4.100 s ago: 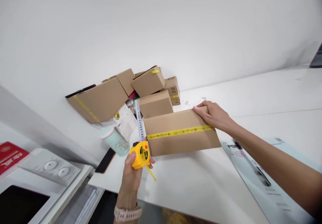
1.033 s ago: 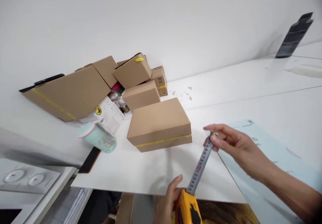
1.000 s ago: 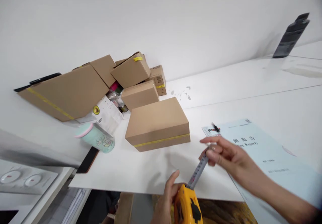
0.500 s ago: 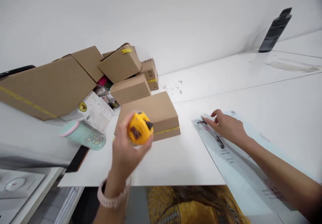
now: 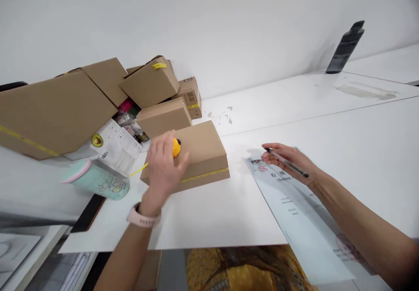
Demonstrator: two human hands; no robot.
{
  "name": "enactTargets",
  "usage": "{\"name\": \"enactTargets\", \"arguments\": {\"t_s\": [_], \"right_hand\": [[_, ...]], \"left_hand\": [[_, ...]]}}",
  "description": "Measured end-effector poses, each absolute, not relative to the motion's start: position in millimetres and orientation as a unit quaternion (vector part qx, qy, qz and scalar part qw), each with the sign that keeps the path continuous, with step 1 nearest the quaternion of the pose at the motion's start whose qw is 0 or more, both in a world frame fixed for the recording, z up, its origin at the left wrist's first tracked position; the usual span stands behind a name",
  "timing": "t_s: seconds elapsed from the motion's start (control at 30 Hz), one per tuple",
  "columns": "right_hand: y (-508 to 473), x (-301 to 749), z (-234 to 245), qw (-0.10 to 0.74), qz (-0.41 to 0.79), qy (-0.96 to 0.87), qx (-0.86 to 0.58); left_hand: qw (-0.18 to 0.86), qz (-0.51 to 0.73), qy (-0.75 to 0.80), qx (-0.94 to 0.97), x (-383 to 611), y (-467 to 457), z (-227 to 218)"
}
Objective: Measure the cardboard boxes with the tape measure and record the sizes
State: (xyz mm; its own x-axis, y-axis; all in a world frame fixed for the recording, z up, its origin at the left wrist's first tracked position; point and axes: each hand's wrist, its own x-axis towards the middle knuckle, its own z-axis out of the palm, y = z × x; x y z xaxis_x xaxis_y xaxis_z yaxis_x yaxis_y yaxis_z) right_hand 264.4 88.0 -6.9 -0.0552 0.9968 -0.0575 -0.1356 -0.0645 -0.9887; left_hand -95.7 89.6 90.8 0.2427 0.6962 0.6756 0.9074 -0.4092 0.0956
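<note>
My left hand (image 5: 165, 160) is wrapped round a yellow tape measure (image 5: 176, 147), over the near cardboard box (image 5: 199, 140). The fingers hide most of the tape measure. A yellow strip (image 5: 139, 169) shows just left of the hand, by the box's left end. In my right hand (image 5: 291, 158) is a slim pen (image 5: 288, 163) with dark ends, slanting across the fingers. That hand is above the top of a pale printed sheet (image 5: 294, 230) bearing red and black text.
More cardboard boxes (image 5: 150, 81) are piled at the back left. A mint tumbler (image 5: 108, 182) with a pink rim leans near a white package (image 5: 114, 145). At the back right stands a dark bottle (image 5: 345, 49). The white table (image 5: 222, 221) ends at my lap.
My left hand has turned and moved with the tape measure, now covering most of it. The pen has come up off the sheet in my right hand. The view has shifted slightly.
</note>
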Motion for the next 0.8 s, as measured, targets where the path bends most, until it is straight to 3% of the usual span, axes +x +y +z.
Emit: {"name": "enactTargets", "arguments": {"t_s": [0.07, 0.13, 0.3, 0.53, 0.8], "right_hand": [[86, 264, -1, 0.549, 0.572, -0.423, -0.439], [85, 258, 2, 0.562, 0.556, -0.424, -0.442], [85, 231, -7, 0.531, 0.538, -0.438, -0.487], [86, 217, -34, 0.464, 0.516, -0.458, -0.556], [80, 220, -48, 0.468, 0.434, -0.511, -0.575]], "left_hand": [[0.095, -0.359, -0.402, -0.837, -64, 59, 66], [-0.045, -0.287, -0.307, -0.906, -29, 31, 34], [-0.196, -0.102, -0.265, -0.939, 29, 14, -27], [-0.168, -0.094, -0.247, -0.95, 37, 52, -37], [-0.157, -0.115, -0.235, -0.952, 39, 61, -47]]}}
